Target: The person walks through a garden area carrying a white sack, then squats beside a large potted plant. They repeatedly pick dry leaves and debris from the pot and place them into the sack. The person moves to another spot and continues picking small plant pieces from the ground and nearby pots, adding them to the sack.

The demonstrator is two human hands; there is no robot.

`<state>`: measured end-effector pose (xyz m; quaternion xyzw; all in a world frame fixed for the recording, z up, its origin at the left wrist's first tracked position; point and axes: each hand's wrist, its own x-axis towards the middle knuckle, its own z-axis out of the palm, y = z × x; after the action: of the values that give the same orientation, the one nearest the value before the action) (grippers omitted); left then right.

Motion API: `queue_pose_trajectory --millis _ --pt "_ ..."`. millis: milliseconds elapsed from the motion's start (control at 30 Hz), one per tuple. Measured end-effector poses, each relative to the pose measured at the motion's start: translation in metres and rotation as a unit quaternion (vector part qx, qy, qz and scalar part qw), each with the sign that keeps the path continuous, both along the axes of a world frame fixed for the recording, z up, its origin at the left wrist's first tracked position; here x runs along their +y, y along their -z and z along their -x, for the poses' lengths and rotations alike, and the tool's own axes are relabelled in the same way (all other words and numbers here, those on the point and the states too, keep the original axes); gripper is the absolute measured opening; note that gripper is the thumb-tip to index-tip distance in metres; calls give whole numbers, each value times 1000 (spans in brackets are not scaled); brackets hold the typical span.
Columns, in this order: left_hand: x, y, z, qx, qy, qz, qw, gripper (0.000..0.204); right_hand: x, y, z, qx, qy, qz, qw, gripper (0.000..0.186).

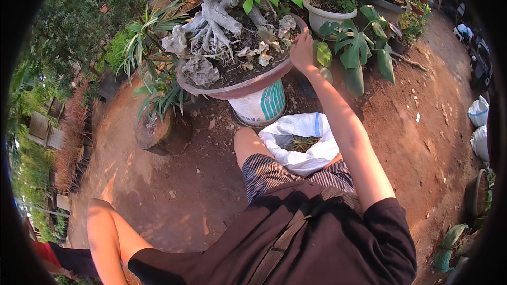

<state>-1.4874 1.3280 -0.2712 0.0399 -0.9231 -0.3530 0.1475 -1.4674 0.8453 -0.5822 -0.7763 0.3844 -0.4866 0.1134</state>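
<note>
My right hand (302, 53) is at the right rim of a wide reddish-brown bonsai pot (237, 91), its fingers closed on the edge. A bonsai tree with thick grey roots (219, 13) grows in the pot, with dark soil and rough stones (200, 70) around it. The pot sits on an upturned-looking white bucket (259, 104) with green stripes. Between my legs stands an open white sack (303, 166) with some dry green plant bits inside. My left arm bends at the elbow at the lower left, and its hand is out of view.
A potted plant in a white pot (330, 20) and a broad-leaved plant (354, 50) stand right of the bonsai. A cut log (161, 132) is at the left. White sacks (479, 111) lie at the far right. Part of another person (68, 258) shows at the lower left.
</note>
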Motion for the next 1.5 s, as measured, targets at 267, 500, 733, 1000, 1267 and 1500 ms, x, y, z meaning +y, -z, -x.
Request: queue_pose_trajectory --millis 267,500,733,1000,1267,1500 --pt "18 -5 -5 -18 -49 7 999 29 0 -2 1 28 -4 -31 999 33" --pt "62 9 -15 -22 -132 20 991 30 -5 3 -4 19 -2 -10 1000 36" --pt "67 107 5 295 -164 88 937 21 28 -14 13 -9 -99 54 994 31" --pt "13 153 7 377 -120 -46 917 27 104 -36 15 52 -168 -21 984 20" --pt "-2 187 -34 354 -149 -129 914 68 116 -32 0 101 -78 34 991 15" --pt "-65 344 -106 290 -723 -221 586 45 101 -42 8 89 -58 41 993 14"
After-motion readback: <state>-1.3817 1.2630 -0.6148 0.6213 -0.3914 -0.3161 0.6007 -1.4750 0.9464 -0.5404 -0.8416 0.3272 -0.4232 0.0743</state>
